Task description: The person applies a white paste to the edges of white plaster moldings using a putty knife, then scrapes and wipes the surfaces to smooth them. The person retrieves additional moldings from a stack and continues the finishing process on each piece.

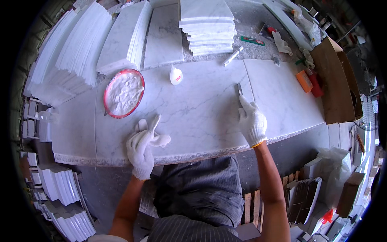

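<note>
From the head view, the right hand (252,123), in a white glove, is closed around a small blade (240,89), its tip on the seam between 2 slabs of the marble worktop (193,109). The left hand (143,147), also gloved, rests near the front edge with fingers spread. A red-rimmed bowl (123,93) of white powder sits toward the left end, a small white bottle (175,75) near the back edge.
</note>
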A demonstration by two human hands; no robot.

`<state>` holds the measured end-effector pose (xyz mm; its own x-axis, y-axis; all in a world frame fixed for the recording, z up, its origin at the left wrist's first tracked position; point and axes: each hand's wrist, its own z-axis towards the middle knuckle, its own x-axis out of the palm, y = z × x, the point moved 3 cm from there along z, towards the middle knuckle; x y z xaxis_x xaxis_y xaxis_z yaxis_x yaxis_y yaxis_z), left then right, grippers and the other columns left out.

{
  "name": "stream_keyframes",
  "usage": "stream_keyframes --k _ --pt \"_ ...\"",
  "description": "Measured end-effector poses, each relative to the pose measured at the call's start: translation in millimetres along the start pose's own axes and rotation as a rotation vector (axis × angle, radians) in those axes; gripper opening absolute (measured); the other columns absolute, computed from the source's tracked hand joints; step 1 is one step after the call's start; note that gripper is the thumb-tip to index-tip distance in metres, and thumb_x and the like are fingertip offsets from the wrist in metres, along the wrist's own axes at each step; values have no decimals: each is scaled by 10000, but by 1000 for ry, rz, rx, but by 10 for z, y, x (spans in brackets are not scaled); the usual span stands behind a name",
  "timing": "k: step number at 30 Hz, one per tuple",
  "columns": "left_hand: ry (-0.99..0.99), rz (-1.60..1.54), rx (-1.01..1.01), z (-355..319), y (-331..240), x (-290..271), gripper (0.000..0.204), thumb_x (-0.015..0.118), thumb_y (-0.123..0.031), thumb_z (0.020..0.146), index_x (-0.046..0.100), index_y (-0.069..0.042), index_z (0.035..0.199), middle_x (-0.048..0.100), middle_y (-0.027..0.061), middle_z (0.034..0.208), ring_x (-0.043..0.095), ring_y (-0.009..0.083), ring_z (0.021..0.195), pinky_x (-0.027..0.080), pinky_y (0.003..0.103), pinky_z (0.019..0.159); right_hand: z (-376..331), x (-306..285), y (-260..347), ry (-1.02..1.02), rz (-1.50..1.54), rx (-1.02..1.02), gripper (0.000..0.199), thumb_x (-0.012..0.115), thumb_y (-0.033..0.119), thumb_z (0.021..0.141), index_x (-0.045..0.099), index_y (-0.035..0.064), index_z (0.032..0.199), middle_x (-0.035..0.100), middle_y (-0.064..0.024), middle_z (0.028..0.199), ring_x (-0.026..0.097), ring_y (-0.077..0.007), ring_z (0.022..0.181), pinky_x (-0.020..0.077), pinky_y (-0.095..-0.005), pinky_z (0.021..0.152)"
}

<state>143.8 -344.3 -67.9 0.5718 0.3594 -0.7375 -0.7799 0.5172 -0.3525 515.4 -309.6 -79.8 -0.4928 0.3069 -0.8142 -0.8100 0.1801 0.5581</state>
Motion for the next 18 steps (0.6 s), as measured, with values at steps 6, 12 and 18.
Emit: stream_keyframes --k 6,12,18 --pt "-3 33 20 5 -21 4 259 540 -22 918 653 -38 1150 651 131 1129 591 336 1046 461 452 943 108 -103 -199 -30 -104 31 327 573 201 908 653 135 1218 677 -163 946 661 -370 832 532 -447 724" --pt "-32 7 19 -18 14 15 278 578 -58 891 664 -79 1154 651 113 1128 589 334 1037 455 455 938 155 -83 -111 -42 -130 123 195 607 196 887 674 111 1049 674 -152 1012 659 -354 851 518 -440 726" --pt "-20 40 11 -20 6 9 287 581 -60 886 662 -81 1161 649 114 1130 587 334 1039 452 454 939 250 -177 -68 -84 -176 19 132 631 207 880 643 107 965 654 -185 952 636 -392 813 511 -467 711"
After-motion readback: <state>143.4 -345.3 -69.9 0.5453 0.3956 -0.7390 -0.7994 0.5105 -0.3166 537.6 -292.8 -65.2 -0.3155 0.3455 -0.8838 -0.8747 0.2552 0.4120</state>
